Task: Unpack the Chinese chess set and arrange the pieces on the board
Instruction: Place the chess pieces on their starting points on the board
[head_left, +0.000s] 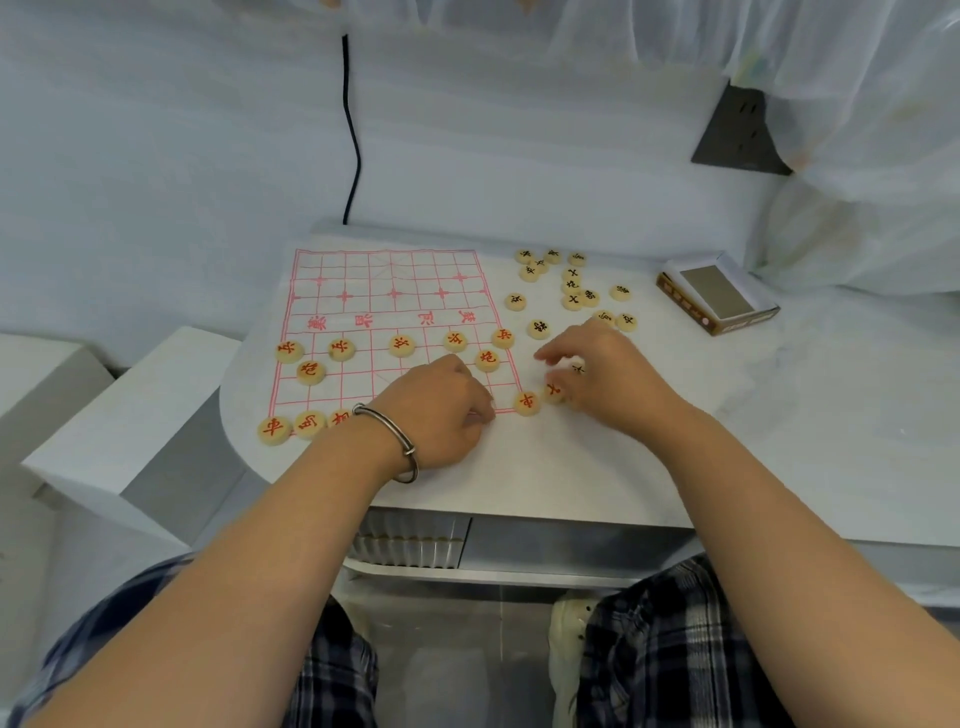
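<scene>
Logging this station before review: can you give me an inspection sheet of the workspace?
Surface: white table, paper board laid flat.
Job's things: red pieces on board's near half; black pieces loose right of it; box.
Clutter: nothing seen.
Hands: left hand curled at board's near edge, right hand over loose pieces; grips unclear.
Cables: black cable down the wall.
Surroundings: white sheeting, grey socket plate.

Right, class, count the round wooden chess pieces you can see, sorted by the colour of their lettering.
Red-lettered round wooden pieces: 12
Black-lettered round wooden pieces: 15
Total: 27, with any hidden ones not counted.
</scene>
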